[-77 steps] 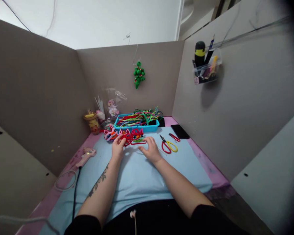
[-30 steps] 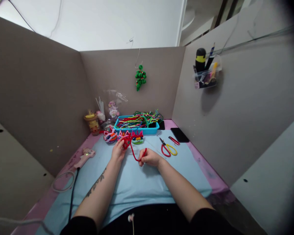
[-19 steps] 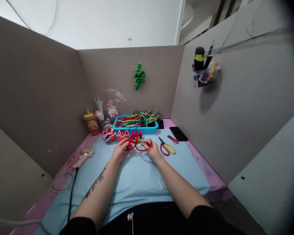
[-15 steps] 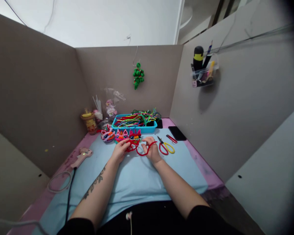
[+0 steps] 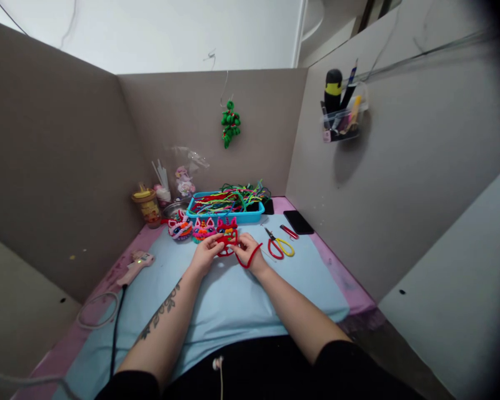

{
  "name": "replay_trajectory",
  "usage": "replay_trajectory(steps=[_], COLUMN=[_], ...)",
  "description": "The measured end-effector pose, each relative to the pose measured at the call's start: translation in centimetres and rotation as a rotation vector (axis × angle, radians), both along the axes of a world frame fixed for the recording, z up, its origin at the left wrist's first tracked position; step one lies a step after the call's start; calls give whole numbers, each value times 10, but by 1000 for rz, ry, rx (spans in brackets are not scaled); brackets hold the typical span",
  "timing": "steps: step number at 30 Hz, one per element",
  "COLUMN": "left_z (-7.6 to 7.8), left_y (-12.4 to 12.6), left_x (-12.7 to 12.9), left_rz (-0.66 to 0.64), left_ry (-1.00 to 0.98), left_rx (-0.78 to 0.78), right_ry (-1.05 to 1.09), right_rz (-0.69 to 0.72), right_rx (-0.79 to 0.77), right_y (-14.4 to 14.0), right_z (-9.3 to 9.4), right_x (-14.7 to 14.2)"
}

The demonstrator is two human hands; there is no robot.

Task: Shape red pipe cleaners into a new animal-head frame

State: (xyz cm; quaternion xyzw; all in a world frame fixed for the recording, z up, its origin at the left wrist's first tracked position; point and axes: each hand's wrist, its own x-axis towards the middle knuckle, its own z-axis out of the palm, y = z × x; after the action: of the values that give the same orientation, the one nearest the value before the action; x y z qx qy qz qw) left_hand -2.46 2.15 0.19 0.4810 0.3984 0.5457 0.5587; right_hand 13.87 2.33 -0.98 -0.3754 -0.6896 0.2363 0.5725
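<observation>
- Since the earliest frame, both hands have been drawn in together, and the red pipe cleaner (image 5: pixel 250 256), then flat on the counter, is now lifted between them; the view has also shifted slightly left.
- Left hand (image 5: pixel 207 254): fingers are closed on the small red bent piece (image 5: pixel 227 240) at the end of the pipe cleaner, just in front of the row of fuzzy animal faces (image 5: pixel 200 228).
- Right hand (image 5: pixel 249 254): fingers are pinched shut on the same red pipe cleaner, right beside the left hand; a loose loop is seen curving down under the right palm.
- Red pipe cleaner location: centre of the light blue mat (image 5: pixel 233 300), held just above it, between both hands.
- Blue tray (image 5: pixel 216 214) full of mixed-colour pipe cleaners is placed behind the animal faces, against the back wall.
- Red-and-yellow scissors (image 5: pixel 278 246) are laid on the mat just right of the right hand; a small red tool (image 5: pixel 289 231) lies beside them, and a black phone (image 5: pixel 299 221) farther back right.
- Pink glue gun (image 5: pixel 134 265) is parked near the left edge of the counter (image 5: pixel 350 289), cable trailing toward the viewer.
- Brown jar (image 5: pixel 147 205) and a clear bag (image 5: pixel 183 175) are set in the back left corner.
- Green ornament (image 5: pixel 230 123) is hung on the back wall; a clear pen holder (image 5: pixel 342 119) is fixed to the right wall.
</observation>
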Motion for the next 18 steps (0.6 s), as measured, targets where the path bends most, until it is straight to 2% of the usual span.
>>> replay_trajectory(steps=[8, 12, 18], left_z=[3, 6, -1], left_y=[-5, -8, -6], left_x=[6, 8, 7], left_rz=[-50, -82, -117], left_ry=[97, 133, 205], left_rx=[79, 98, 193], right_ry=[54, 40, 14], right_rz=[-29, -53, -37], right_rx=[1, -57, -148], right_y=[0, 6, 10], right_z=[0, -4, -10], right_x=[1, 0, 0])
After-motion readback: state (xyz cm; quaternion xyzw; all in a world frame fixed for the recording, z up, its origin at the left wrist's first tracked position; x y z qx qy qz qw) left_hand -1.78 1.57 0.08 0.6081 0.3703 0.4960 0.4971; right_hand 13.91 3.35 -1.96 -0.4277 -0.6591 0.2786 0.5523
